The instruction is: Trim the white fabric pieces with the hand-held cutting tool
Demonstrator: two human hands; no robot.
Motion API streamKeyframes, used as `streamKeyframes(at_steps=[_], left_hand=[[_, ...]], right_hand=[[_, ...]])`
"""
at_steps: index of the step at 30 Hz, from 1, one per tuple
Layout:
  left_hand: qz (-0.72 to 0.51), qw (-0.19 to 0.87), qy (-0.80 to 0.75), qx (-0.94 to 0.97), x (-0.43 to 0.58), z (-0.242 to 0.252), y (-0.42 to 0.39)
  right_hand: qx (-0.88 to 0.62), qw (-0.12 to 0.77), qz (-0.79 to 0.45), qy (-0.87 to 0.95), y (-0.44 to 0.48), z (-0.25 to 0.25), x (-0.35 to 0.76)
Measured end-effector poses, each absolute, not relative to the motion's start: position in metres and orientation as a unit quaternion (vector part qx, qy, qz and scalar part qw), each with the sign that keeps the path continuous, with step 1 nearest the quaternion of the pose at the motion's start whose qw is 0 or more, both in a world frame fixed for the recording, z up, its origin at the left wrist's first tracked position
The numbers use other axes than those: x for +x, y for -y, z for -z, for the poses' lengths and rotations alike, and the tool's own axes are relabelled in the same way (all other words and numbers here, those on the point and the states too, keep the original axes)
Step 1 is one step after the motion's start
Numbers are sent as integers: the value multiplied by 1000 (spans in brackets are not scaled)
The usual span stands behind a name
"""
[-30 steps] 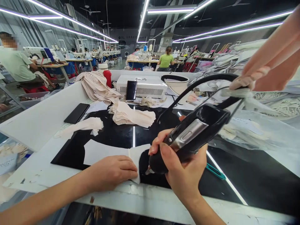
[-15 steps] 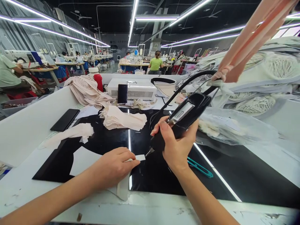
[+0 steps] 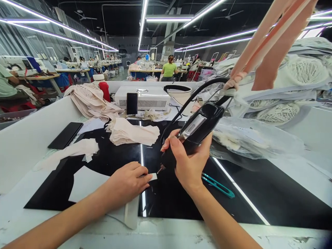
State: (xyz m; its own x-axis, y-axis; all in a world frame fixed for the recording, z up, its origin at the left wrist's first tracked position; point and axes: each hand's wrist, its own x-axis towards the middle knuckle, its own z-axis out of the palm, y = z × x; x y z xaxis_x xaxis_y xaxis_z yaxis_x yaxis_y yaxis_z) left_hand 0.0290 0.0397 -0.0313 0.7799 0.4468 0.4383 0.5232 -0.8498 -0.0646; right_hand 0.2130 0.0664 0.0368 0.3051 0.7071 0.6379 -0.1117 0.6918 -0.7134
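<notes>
My right hand [image 3: 190, 166] is wrapped round a black corded hand tool [image 3: 204, 119], which is tilted with its thin metal tip down to the left. A peach cloth strip [image 3: 259, 52] is tied at the tool's top end. My left hand [image 3: 127, 183] is closed, thumb and fingers pinching a white fabric piece [image 3: 88, 183]. A short white end [image 3: 154, 176] sticks out past the fingertips, with the metal tip at its edge; whether they touch I cannot tell. The rest of the fabric spreads under my left wrist on the glossy black board [image 3: 181, 204].
A stack of pale pink fabric pieces [image 3: 132, 133] lies behind my hands. A teal slim tool [image 3: 219, 186] is by my right wrist. Further out are a phone [image 3: 66, 135], a standing phone [image 3: 132, 103], a white vented box [image 3: 150, 95] and a plastic bag [image 3: 259, 141]. A person [image 3: 169, 70] sits far back.
My right hand and the tool have shifted slightly left, the tip staying by the fabric's end. Less of the white end now shows past my left fingertips. The whole view has shifted a little.
</notes>
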Motion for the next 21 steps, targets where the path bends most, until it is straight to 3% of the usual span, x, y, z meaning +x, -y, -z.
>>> streamKeyframes(at_steps=[21], left_hand=[[211,88,254,-940,29,32,-39]], right_hand=[[-290,753,-273,524,-63,-35,212]])
